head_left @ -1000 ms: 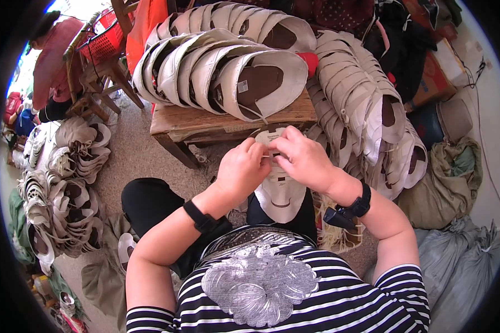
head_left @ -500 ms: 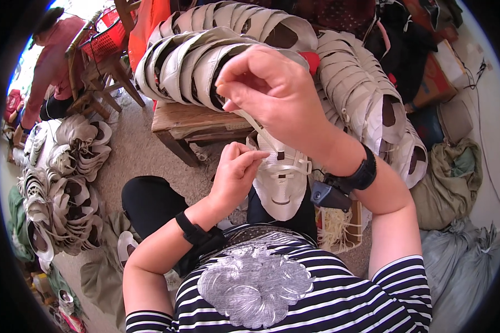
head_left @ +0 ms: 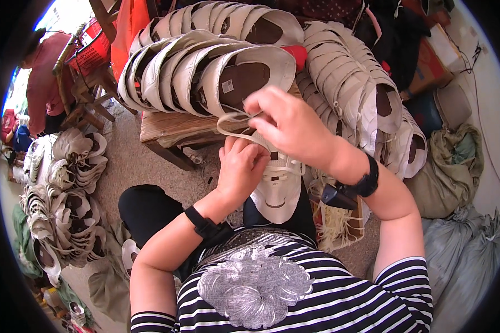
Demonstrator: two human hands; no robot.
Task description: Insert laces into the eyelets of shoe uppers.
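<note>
A cream shoe upper [head_left: 276, 198] rests over my lap, toe toward me, with flat lace threaded across its front. My left hand [head_left: 240, 169] is closed at the upper's left edge, fingers curled in against the eyelet side. Above and to its right, my right hand [head_left: 294, 130] pinches a pale shoelace [head_left: 225, 129] between thumb and fingers. The lace loops out to the left and comes back down toward the upper. The far part of the upper is hidden behind both hands.
Nested shoe uppers [head_left: 205, 77] lie on a wooden bench [head_left: 172, 133], with another stack [head_left: 355, 83] to its right. Loose laces fill a box [head_left: 341, 225] by my right leg. More uppers [head_left: 72, 194] are heaped on the left floor; a person in pink [head_left: 53, 72] sits beyond.
My right hand has come lower and nearer the bench's edge, and the lace that was drawn taut now hangs in a slack loop. My left hand stays at the upper.
</note>
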